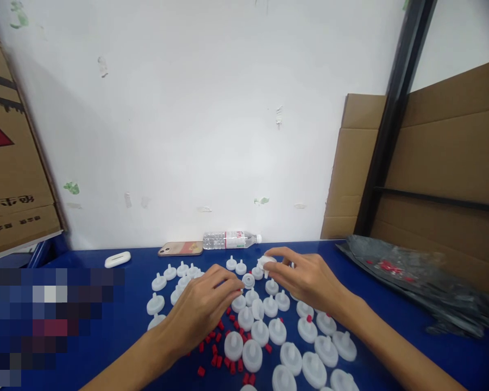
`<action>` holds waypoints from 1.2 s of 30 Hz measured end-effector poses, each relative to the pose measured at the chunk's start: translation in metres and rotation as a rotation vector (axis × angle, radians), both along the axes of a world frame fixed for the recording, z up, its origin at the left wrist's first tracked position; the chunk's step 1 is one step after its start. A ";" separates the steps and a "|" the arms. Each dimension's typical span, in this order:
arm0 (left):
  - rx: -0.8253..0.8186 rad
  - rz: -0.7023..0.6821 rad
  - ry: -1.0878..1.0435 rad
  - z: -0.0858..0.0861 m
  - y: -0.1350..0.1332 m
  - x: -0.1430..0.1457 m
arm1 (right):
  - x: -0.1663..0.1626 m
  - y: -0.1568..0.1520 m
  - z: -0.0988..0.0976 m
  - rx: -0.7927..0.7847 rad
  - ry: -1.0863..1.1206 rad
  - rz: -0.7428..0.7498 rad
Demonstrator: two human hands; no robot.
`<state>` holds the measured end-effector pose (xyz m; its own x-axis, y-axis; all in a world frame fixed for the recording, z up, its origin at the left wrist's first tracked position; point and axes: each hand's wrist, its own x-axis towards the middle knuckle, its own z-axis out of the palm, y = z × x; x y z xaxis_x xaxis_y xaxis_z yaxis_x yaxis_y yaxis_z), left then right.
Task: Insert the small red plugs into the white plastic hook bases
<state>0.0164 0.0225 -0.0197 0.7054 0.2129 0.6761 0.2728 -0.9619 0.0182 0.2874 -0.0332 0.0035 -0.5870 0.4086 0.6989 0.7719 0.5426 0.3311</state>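
My left hand is closed in a pinch over the middle of the blue table, with a speck of red at its fingertips that looks like a small red cap. My right hand grips a white round disc-shaped piece between thumb and fingers, its short stem pointing down. Around and below both hands stand many white discs, most with the stem upward. Loose red caps lie scattered beneath the left hand. One white disc on the right carries a red cap on its stem.
At the back, a water bottle lies beside a phone against the wall. A white oval case is at the left. A grey plastic bag with red pieces lies right. Cardboard stands on the left side. Lower left is pixelated.
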 end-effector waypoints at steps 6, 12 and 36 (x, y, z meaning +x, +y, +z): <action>0.006 -0.074 -0.010 -0.001 -0.006 0.003 | -0.011 0.001 -0.007 -0.005 -0.079 0.023; 0.026 -0.090 0.017 -0.002 -0.015 0.005 | -0.016 -0.002 -0.010 -0.029 -0.075 0.047; -0.279 -0.062 -0.155 0.000 -0.029 0.011 | -0.028 -0.010 -0.013 0.079 -0.011 0.167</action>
